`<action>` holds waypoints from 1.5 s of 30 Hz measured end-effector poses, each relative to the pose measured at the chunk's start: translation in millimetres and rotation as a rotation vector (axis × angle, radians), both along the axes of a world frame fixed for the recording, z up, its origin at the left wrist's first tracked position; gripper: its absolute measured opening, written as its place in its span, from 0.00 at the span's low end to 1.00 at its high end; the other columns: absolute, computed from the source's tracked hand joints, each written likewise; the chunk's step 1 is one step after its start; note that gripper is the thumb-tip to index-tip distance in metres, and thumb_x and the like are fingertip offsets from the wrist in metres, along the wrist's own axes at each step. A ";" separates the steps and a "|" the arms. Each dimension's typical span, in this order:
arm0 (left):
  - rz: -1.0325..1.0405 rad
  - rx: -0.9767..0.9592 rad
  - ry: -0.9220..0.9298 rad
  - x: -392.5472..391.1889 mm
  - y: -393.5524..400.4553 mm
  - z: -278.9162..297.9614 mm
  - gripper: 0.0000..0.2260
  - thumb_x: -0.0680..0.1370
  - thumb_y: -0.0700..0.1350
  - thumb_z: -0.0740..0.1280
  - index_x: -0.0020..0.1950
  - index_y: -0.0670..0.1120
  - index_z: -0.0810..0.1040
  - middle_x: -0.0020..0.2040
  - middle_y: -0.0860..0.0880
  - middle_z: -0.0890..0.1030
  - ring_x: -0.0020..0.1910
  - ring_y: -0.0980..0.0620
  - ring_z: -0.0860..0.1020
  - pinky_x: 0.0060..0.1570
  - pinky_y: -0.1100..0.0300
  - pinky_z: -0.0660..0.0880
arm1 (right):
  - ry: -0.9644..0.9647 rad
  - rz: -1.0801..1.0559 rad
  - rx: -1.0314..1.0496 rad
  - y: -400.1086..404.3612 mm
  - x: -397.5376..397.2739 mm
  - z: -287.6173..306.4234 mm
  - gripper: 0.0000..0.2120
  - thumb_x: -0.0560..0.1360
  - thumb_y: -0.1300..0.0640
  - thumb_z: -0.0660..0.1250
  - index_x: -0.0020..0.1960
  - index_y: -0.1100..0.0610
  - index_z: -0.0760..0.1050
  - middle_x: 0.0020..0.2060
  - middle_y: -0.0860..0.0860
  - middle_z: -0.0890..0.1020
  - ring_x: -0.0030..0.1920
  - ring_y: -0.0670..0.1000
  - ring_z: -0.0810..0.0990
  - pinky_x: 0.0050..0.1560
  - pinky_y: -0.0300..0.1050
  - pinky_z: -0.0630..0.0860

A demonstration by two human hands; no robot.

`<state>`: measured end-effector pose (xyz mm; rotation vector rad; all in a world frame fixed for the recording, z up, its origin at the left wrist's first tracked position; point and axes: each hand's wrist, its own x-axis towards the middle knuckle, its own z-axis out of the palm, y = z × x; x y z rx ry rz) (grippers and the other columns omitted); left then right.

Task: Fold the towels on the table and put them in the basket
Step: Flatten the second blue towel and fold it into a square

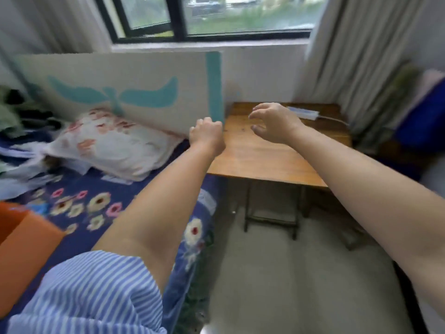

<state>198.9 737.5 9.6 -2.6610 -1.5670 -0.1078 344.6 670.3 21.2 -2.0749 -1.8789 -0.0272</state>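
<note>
My left hand [206, 132] is curled at the lower right corner of a white board with teal shapes [134, 78] and seems to grip its edge. My right hand [274, 121] hovers above the wooden table [265, 157], fingers spread and loosely bent, holding nothing. On the tabletop I see only a white power strip [304, 112] near the back. An orange container [21, 247], perhaps the basket, sits on the bed at the lower left. Crumpled pale cloths [21, 162] lie at the left edge of the bed; the blur hides whether they are towels.
A flowered pillow [113, 148] leans on the board, on a blue floral bedspread [96, 208]. The window and curtains [356, 56] stand behind the table. Blue and pink fabric [423, 112] is heaped at the far right. Grey floor [289, 273] lies in front of the table.
</note>
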 end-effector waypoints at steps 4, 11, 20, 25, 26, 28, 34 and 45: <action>-0.168 -0.007 -0.008 132.9 -42.3 -6.9 0.15 0.78 0.40 0.55 0.64 0.43 0.71 0.63 0.41 0.70 0.65 0.42 0.68 0.60 0.51 0.68 | 0.025 -0.186 -0.018 -67.5 119.4 -7.9 0.16 0.76 0.58 0.61 0.63 0.59 0.74 0.66 0.53 0.72 0.67 0.54 0.70 0.67 0.49 0.67; -0.390 -0.033 0.004 324.9 -116.6 -22.2 0.15 0.77 0.39 0.59 0.63 0.43 0.73 0.64 0.42 0.70 0.65 0.43 0.67 0.58 0.51 0.69 | 0.032 -0.412 -0.108 -173.0 294.4 -31.4 0.18 0.76 0.59 0.60 0.66 0.59 0.71 0.67 0.55 0.71 0.68 0.56 0.68 0.67 0.51 0.68; -0.570 -0.074 0.042 488.4 -132.3 -50.3 0.14 0.78 0.41 0.58 0.61 0.41 0.75 0.62 0.42 0.71 0.64 0.42 0.67 0.57 0.51 0.70 | 0.182 -0.648 -0.134 -238.7 447.4 -62.2 0.17 0.75 0.63 0.61 0.63 0.62 0.73 0.65 0.58 0.74 0.66 0.56 0.70 0.65 0.47 0.66; -0.603 -0.103 0.042 587.7 -98.3 -55.6 0.14 0.78 0.40 0.59 0.61 0.41 0.75 0.63 0.42 0.70 0.65 0.42 0.66 0.59 0.51 0.68 | 0.215 -0.734 -0.138 -218.9 538.8 -67.5 0.17 0.76 0.62 0.60 0.65 0.61 0.72 0.66 0.56 0.72 0.67 0.55 0.69 0.66 0.47 0.65; -0.608 -0.109 0.046 607.9 -89.2 -56.7 0.14 0.78 0.40 0.59 0.62 0.41 0.74 0.63 0.42 0.70 0.66 0.42 0.66 0.60 0.51 0.68 | 0.210 -0.744 -0.138 -210.9 557.7 -67.6 0.17 0.76 0.62 0.60 0.65 0.61 0.72 0.66 0.56 0.72 0.67 0.55 0.69 0.66 0.47 0.65; -0.625 -0.120 0.071 650.7 -68.6 -57.8 0.15 0.77 0.39 0.59 0.63 0.42 0.74 0.63 0.42 0.70 0.65 0.42 0.66 0.60 0.51 0.69 | 0.218 -0.766 -0.141 -192.6 596.4 -66.3 0.17 0.77 0.61 0.60 0.65 0.61 0.72 0.66 0.56 0.72 0.67 0.55 0.70 0.66 0.46 0.65; -0.642 -0.213 0.053 771.1 -14.2 -63.3 0.14 0.77 0.40 0.59 0.62 0.42 0.74 0.64 0.42 0.71 0.65 0.42 0.68 0.58 0.50 0.70 | 0.248 -0.825 -0.210 -143.7 698.1 -70.0 0.16 0.77 0.60 0.59 0.65 0.61 0.72 0.66 0.56 0.73 0.65 0.55 0.71 0.65 0.47 0.67; -0.632 -0.474 -0.209 907.7 -15.4 -95.3 0.18 0.80 0.46 0.58 0.69 0.40 0.66 0.64 0.40 0.71 0.60 0.42 0.73 0.53 0.53 0.72 | 0.105 -0.859 -0.229 -109.9 831.6 -92.9 0.15 0.77 0.58 0.60 0.61 0.62 0.74 0.58 0.58 0.78 0.58 0.58 0.74 0.57 0.48 0.72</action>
